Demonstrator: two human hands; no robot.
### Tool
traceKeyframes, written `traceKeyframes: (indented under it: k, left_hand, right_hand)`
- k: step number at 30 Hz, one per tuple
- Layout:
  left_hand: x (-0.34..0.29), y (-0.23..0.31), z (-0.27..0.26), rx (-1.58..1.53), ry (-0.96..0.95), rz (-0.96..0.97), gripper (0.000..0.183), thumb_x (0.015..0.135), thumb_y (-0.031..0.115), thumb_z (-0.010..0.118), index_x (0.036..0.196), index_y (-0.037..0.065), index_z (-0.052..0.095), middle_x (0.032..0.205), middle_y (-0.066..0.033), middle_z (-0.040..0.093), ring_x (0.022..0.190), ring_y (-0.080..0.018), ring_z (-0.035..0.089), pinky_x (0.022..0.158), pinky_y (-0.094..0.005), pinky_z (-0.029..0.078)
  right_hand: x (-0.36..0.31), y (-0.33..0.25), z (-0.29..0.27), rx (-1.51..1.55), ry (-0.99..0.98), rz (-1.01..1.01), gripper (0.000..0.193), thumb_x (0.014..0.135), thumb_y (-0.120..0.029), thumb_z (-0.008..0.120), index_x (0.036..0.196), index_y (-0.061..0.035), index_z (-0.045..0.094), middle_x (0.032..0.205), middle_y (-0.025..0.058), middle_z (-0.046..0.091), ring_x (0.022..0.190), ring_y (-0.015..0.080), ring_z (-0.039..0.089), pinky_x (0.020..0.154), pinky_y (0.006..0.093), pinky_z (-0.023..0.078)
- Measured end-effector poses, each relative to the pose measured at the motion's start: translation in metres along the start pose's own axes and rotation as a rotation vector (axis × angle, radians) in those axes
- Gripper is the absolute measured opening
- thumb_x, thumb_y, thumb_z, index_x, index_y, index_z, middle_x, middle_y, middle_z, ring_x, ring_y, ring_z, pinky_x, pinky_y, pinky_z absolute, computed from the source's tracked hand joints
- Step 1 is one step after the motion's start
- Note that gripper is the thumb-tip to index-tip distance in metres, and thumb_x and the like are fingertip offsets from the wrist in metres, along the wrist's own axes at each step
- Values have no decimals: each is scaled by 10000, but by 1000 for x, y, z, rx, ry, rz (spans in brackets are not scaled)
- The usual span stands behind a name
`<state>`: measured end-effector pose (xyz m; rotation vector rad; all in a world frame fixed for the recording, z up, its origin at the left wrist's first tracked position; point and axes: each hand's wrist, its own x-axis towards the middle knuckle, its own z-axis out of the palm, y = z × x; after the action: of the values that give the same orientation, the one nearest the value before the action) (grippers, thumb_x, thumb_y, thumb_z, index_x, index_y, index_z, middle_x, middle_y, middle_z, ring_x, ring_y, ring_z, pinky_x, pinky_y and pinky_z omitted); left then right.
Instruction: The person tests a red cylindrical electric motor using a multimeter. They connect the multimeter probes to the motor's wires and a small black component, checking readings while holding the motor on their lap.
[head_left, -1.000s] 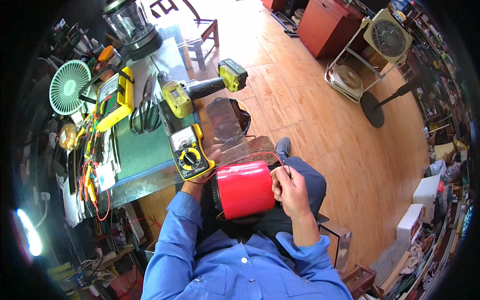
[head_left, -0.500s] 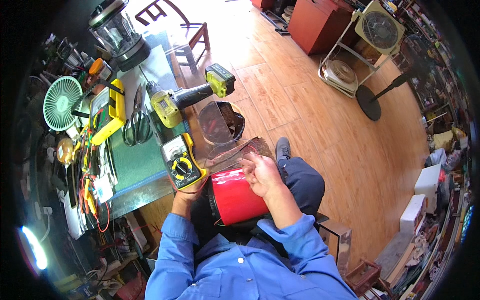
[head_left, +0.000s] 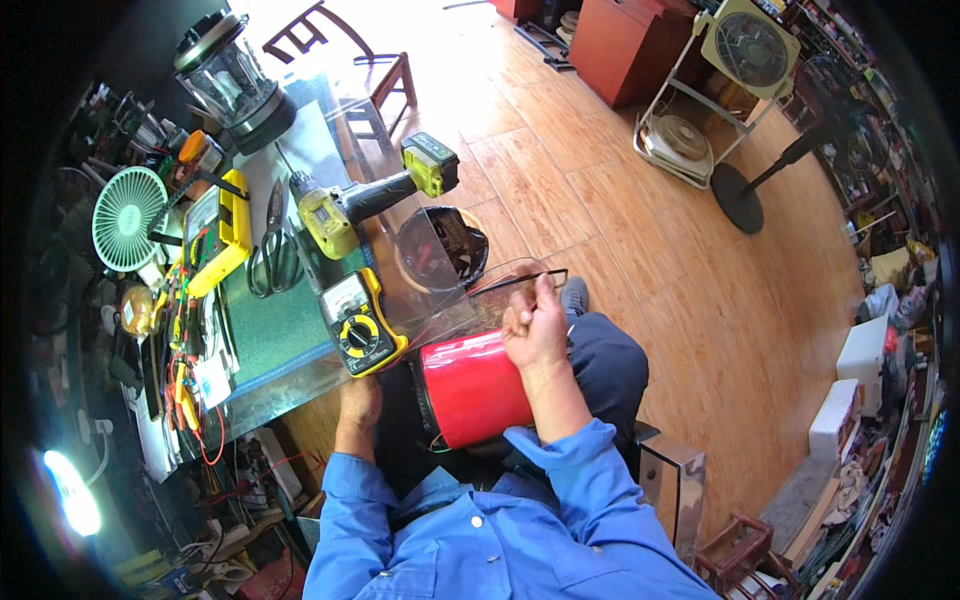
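Your right hand [head_left: 535, 325] is raised, its fingers curled in near a thin dark wire [head_left: 508, 284]; I can't tell if they pinch it. Your left hand [head_left: 360, 398] is low, at the bottom of the yellow and black meter [head_left: 362, 328]. Its fingers are hidden, so I can't tell its grip. The meter's dial faces up. The shiny red drum [head_left: 472, 388] lies sideways on your lap, and your right arm hides its right end. Past the meter lie a drill [head_left: 325, 222] and black scissors [head_left: 272, 265].
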<state>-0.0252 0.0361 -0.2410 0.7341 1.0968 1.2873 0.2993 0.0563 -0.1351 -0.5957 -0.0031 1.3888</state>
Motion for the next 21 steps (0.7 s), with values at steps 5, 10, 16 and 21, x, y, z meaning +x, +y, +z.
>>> traceKeyframes:
  k: [5,10,16,21]
  left_hand:
    - [8,7,-43,298,555,-293,259,1117,105,643,1331,-13,730,1239,-112,804,1142,-254,756,992,-389,588]
    - [0,24,-12,1077,370,260,287,1000,32,725,1271,-61,746,1144,-164,813,1111,-281,758,984,-420,589]
    - [-29,57,107,1001,-95,538,419,982,18,765,1400,26,733,1312,-205,748,1265,-344,700,1086,-459,549]
    - [-37,58,149,821,-259,535,428,1023,52,786,1440,12,702,1305,-160,747,1222,-282,697,1077,-414,548]
  right_hand:
    - [12,-28,3,-32,155,-116,317,1218,-379,491,1261,-131,684,975,11,763,521,75,442,428,249,322]
    - [-13,-12,11,-210,147,-106,260,1219,-353,515,1163,-155,675,996,49,779,491,72,468,396,247,301]
    - [-47,14,32,-244,41,-12,230,1207,-324,557,1192,-128,676,1145,137,828,481,52,486,382,219,322]
    - [-68,30,32,-212,100,67,263,1186,-359,605,1233,-120,705,751,-26,605,463,69,450,392,244,298]
